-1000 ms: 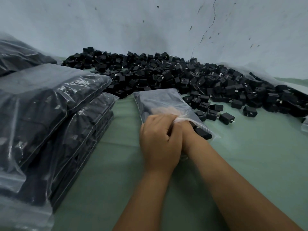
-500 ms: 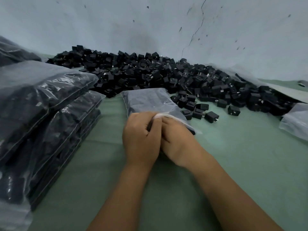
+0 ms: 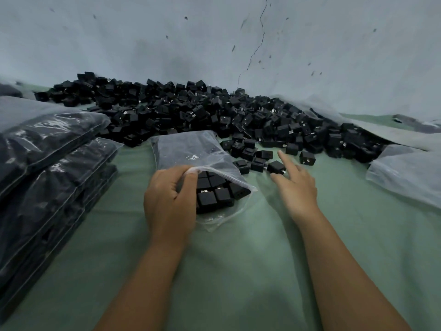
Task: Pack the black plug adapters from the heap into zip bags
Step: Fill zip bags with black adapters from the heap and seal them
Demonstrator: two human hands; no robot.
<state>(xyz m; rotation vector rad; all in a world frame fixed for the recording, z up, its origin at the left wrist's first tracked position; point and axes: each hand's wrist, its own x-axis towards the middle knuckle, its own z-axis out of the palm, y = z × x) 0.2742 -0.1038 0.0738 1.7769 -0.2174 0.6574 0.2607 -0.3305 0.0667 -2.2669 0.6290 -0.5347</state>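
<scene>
Background of the workplace, seen from the head camera. A pale blue-grey wall (image 3: pixel 334 56) closes the far side of the scene; its surface is matt and uneven, flecked with small dark marks. A thin dark crack (image 3: pixel 256 47) runs down the wall from the upper edge, bending leftward as it descends towards the work surface. The work surface (image 3: pixel 238 271) is covered with a dull green material that shows soft folds and shallow creases, and it extends from the near edge up to the foot of the wall. Lighting is dim, cool and diffuse; soft shadows fall on the green covering.
</scene>
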